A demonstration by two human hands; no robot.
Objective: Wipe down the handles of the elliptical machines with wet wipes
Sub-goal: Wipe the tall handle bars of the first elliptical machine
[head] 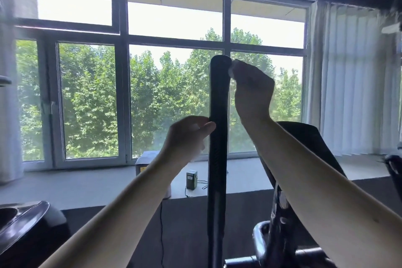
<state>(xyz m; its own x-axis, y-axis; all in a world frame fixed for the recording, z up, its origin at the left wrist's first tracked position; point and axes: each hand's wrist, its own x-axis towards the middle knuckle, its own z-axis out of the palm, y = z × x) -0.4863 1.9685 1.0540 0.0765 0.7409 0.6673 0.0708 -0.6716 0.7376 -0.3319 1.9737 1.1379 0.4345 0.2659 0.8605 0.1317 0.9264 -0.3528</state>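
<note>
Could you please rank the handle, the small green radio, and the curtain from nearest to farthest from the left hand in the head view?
1. Handle: upright, touching the left hand on its right side.
2. Radio: on the sill, below the hand.
3. Curtain: far right, by the window.

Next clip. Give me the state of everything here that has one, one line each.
Handle: upright, gripped low, wiped at the top.
Left hand: holds the handle at mid-height.
Right hand: pinches the wipe against the handle top.
Wipe: bunched, touching the handle.
Window: appears closed.
Curtain: drawn aside to the right.
Small device: on the sill, cable attached.
</note>
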